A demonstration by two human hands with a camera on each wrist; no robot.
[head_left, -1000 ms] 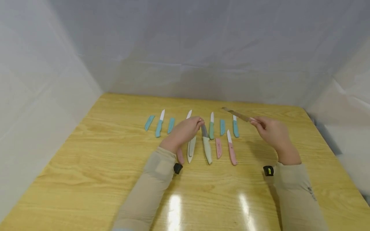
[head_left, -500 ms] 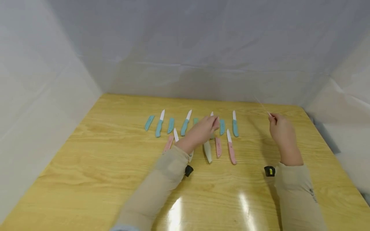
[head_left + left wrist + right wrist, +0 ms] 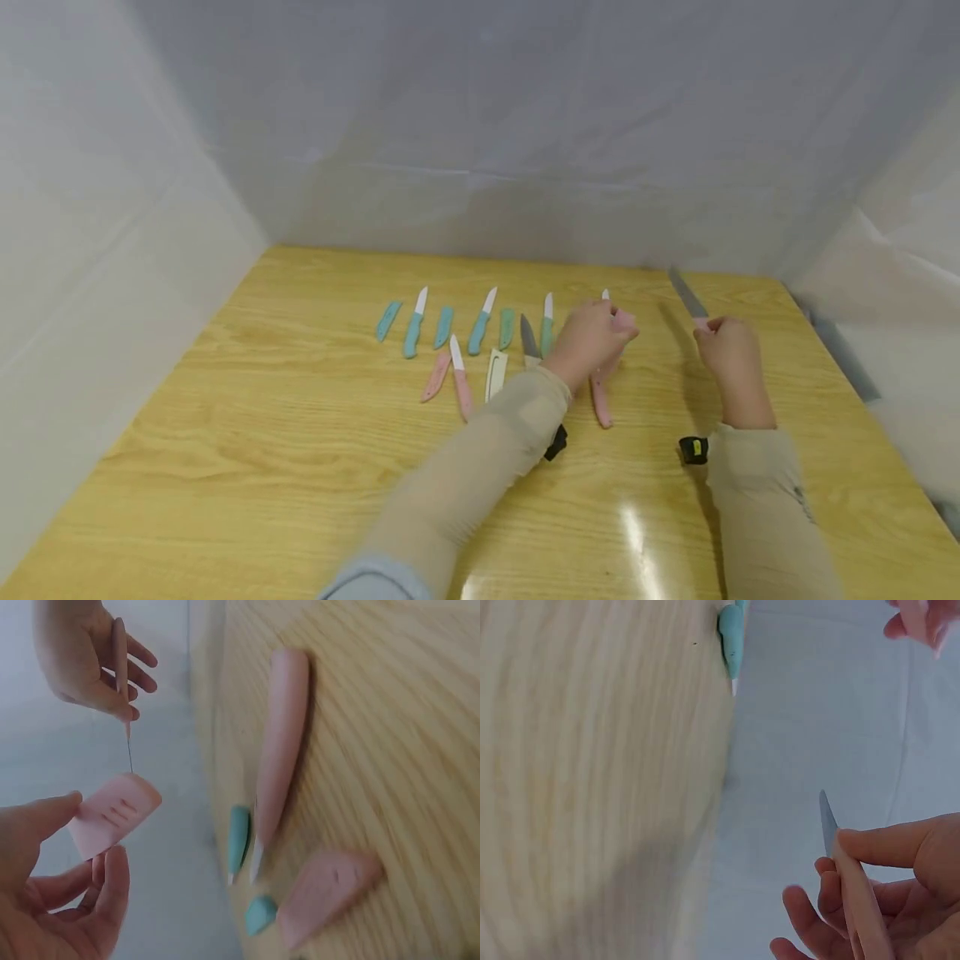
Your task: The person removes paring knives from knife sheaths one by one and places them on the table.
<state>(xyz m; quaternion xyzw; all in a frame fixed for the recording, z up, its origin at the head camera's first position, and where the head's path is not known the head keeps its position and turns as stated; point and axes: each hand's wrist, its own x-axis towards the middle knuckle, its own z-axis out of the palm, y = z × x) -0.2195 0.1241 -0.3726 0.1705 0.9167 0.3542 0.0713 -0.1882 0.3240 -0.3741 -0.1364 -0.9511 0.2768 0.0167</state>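
My left hand [image 3: 588,337], above the right part of the knife rows, pinches a wide pink blade sheath [image 3: 116,814] between thumb and fingers. Farther right, my right hand [image 3: 731,358] holds a knife by its pink handle [image 3: 862,907], its grey blade [image 3: 686,297] pointing away and slightly left. Sheath and blade are apart in the head view. Beneath the left hand lie a pink-handled paring knife [image 3: 283,735] with a white blade and a smaller pink sheath [image 3: 326,892]. A teal-handled knife [image 3: 238,836] behind them is mostly hidden by that hand in the head view.
On the wooden table [image 3: 262,417] lie teal knives [image 3: 412,335] with teal sheaths [image 3: 388,321], a green knife [image 3: 547,329] and sheath [image 3: 507,327], another pink knife [image 3: 462,392] and sheath [image 3: 436,379], a cream sheath [image 3: 496,375] and a grey-bladed knife [image 3: 528,337]. Pale sheeting [image 3: 480,200] stands behind.
My left hand has moved right across the rows with the pink sheath. My right hand has shifted right, and its knife has swung from pointing left to pointing mostly away.
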